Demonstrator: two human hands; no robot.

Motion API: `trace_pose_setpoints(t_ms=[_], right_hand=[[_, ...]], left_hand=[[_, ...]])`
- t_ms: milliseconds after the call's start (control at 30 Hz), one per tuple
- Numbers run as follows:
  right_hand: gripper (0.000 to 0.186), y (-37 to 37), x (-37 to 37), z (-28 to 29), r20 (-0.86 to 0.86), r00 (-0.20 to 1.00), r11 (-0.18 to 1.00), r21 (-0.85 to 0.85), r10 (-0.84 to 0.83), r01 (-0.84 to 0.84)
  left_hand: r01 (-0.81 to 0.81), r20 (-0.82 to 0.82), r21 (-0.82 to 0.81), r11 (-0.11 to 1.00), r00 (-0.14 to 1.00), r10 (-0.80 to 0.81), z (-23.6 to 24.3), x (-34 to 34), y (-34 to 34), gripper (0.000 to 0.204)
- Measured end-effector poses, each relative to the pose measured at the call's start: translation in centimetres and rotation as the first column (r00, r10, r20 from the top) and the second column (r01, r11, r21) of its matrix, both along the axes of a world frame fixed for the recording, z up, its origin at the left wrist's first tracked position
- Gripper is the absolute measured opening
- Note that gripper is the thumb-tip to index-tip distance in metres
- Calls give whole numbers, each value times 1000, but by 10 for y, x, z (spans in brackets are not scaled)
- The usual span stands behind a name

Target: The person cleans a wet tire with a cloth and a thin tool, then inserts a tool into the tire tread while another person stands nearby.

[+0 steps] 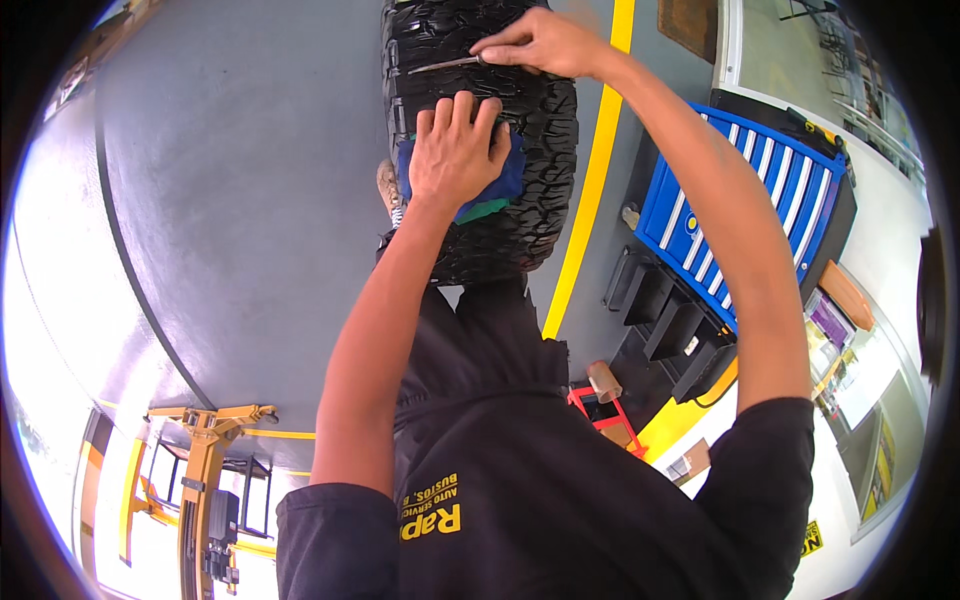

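A black tire (545, 180) with chunky tread stands upright in front of me, close to my legs. Over its tread lies a bunched blue cloth (510, 175) with a green cloth (484, 210) showing at its lower edge. My left hand (455, 150) is on the blue cloth, fingers bent and pressing it against the tire. Farther up the tread, my right hand (545, 45) pinches a thin metal screwdriver-like tool (445, 66). The tool's shaft points left, lying close along the rubber, and its handle end is mostly hidden by my fingers.
To the right stands a blue tool chest (740, 205) with several drawers, beside black trays (670, 330). A yellow line (590, 190) runs along the grey floor (240, 200). A yellow lift post (200, 480) is at lower left, and a red frame (615, 425) at lower right.
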State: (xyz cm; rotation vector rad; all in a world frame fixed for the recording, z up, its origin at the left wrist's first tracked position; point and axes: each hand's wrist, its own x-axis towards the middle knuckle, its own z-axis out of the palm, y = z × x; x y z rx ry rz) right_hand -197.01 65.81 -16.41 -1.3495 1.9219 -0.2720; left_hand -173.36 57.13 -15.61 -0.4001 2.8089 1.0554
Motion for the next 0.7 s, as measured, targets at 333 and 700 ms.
trace_pose_setpoints(t_ms=[333, 700], right_hand=[[34, 10, 52, 29, -98, 922, 896, 218, -374, 386], [28, -52, 9, 45, -249, 939, 970, 26, 239, -240]], left_hand=[[-43, 0, -8, 999, 999, 43, -9, 12, 13, 24], [-44, -57, -33, 998, 997, 42, -14, 11, 8, 23]])
